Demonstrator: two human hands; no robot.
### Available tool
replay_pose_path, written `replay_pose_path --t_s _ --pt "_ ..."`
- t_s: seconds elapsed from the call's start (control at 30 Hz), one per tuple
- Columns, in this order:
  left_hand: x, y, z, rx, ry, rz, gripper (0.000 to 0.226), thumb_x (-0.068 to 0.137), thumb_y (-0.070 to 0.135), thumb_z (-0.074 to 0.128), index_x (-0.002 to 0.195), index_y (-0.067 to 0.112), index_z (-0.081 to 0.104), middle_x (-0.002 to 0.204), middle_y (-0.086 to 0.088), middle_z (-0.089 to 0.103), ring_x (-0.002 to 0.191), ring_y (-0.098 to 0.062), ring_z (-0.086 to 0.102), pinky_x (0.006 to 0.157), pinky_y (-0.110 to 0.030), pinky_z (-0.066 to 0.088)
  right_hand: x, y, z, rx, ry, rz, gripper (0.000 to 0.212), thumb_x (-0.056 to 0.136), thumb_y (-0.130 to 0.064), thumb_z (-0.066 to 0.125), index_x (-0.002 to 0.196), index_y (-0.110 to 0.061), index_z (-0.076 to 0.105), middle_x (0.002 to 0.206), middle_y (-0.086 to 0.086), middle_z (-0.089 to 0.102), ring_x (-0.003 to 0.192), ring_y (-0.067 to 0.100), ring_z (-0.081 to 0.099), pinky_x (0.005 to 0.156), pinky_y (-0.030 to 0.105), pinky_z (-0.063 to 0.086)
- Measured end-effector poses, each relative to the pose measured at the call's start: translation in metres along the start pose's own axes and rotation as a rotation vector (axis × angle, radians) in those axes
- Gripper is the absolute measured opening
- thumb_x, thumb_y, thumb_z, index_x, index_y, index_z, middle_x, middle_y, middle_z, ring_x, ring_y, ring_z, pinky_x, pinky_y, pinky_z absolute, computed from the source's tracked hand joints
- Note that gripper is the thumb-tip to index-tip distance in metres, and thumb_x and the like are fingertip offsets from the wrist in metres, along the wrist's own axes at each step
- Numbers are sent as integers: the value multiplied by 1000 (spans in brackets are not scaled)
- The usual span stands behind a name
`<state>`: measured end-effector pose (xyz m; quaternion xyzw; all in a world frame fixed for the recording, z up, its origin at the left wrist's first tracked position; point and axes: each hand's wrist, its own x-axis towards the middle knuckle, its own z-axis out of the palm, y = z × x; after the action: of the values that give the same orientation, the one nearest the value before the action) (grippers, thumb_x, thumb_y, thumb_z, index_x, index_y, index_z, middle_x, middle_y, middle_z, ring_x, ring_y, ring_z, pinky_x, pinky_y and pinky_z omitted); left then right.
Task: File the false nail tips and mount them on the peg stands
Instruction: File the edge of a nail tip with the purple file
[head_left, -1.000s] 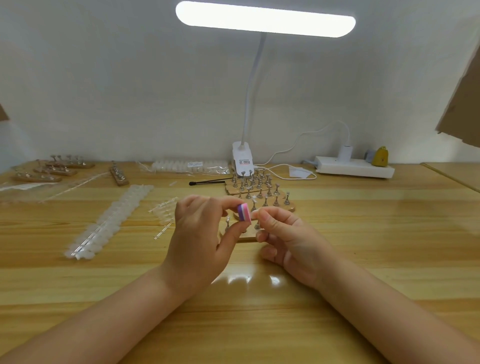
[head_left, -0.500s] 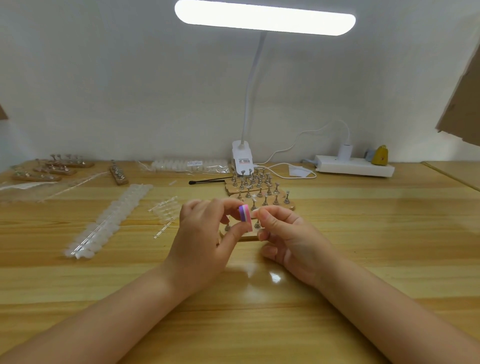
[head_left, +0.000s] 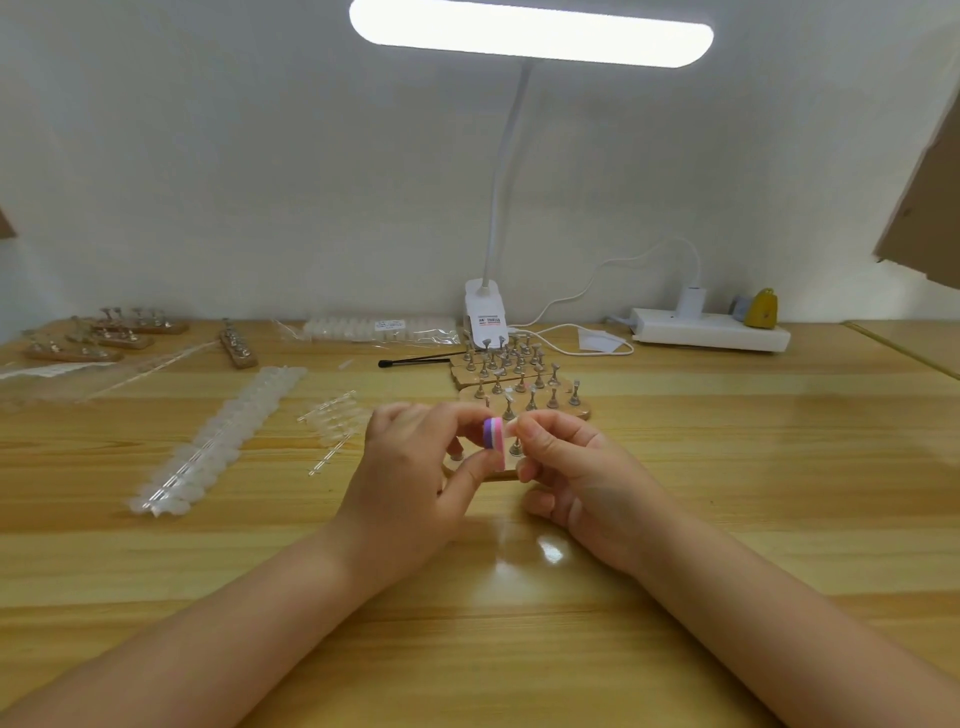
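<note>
My left hand (head_left: 410, 483) pinches a small pink and purple file block (head_left: 493, 435) between thumb and fingers, above the table's middle. My right hand (head_left: 576, 467) pinches a tiny clear nail tip (head_left: 511, 426) against the block's right face. Just behind and partly under my hands stand wooden peg stands (head_left: 524, 379) with several metal pegs; a few pegs carry clear tips. A long strip of clear nail tips (head_left: 218, 441) lies to the left.
A clip lamp (head_left: 485, 317) stands behind the stands, beside a black brush (head_left: 413, 361). More peg stands (head_left: 104, 335) and a bagged tip pack (head_left: 379, 327) lie at the back left. A white power strip (head_left: 711, 332) sits at the back right. Loose clear sprues (head_left: 335, 415) lie left of my hands.
Both hands stay in nearly the same spot. The file block shifts slightly against the nail tip between frames.
</note>
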<state>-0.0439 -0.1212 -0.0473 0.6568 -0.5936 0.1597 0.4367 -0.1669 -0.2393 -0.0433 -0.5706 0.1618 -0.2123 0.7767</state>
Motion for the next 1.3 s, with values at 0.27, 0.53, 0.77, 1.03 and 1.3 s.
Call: replay_pose_path --t_s 0.27,0.53,0.77,1.03,1.3 --pt "0 4 -1 -219 -34 -126 23 82 42 70 97 31 57 89 15 65 84 -9 60 82 -44 47 0 1 -1 12 22 -15 12 68 -30 73 77 -22 76 68 -4 60 58 5 51 45 19 39" --pt "2 1 -3 -426 46 -243 27 78 21 77 93 24 56 90 8 67 87 -13 67 78 -36 57 2 2 -2 50 12 12 22 62 -29 79 80 -18 77 67 -6 60 57 4 51 44 18 39" --pt "1 0 -4 -615 63 -328 35 67 34 78 90 19 57 89 -3 70 87 -20 70 71 -37 58 2 1 -1 53 17 -6 14 64 -28 78 76 -21 77 65 -9 57 55 2 46 42 16 34" --pt "2 -1 -4 -639 46 -355 30 73 27 77 93 17 57 91 -7 72 85 -19 71 71 -30 57 2 -1 0 75 35 23 9 68 -19 74 76 -15 74 68 -4 56 56 5 43 41 16 31" --pt "2 2 -5 -631 21 -363 38 70 36 73 96 14 58 91 -8 71 85 -20 70 74 -33 57 1 -1 0 37 28 39 6 68 -21 74 72 -17 73 71 -1 53 57 6 43 42 16 34"
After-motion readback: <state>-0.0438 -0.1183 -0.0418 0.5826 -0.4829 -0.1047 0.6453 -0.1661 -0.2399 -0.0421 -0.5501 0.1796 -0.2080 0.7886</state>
